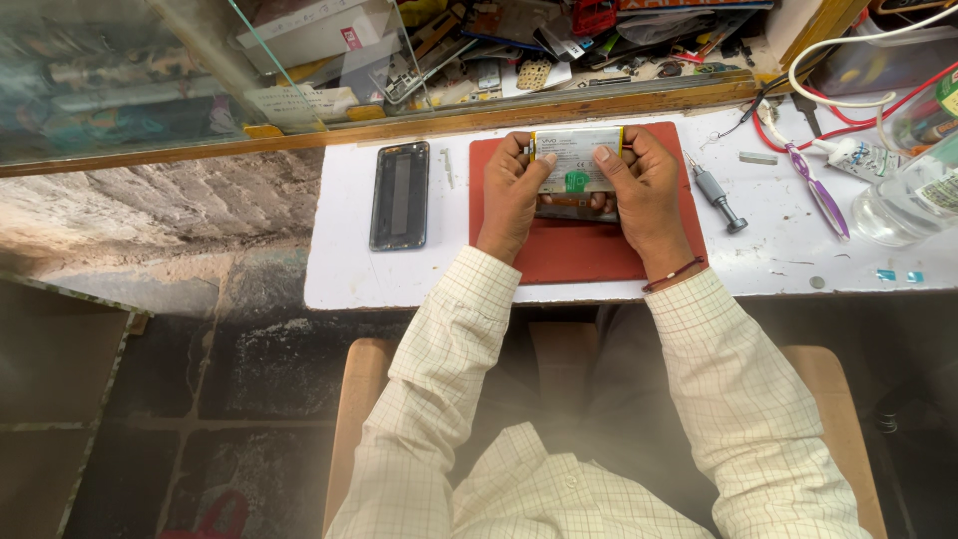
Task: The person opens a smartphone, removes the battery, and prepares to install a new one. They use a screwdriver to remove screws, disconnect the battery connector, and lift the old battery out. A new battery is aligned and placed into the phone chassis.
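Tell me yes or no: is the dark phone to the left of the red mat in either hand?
No. The dark phone lies on the white table, apart from both hands.

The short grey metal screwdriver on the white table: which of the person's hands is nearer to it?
Right. The right hand sits just beside the screwdriver; the left hand lies beyond it.

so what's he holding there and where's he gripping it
Both hands, left hand and right hand, hold an opened phone by its two long sides, thumbs pressing its exposed battery, above the red mat.
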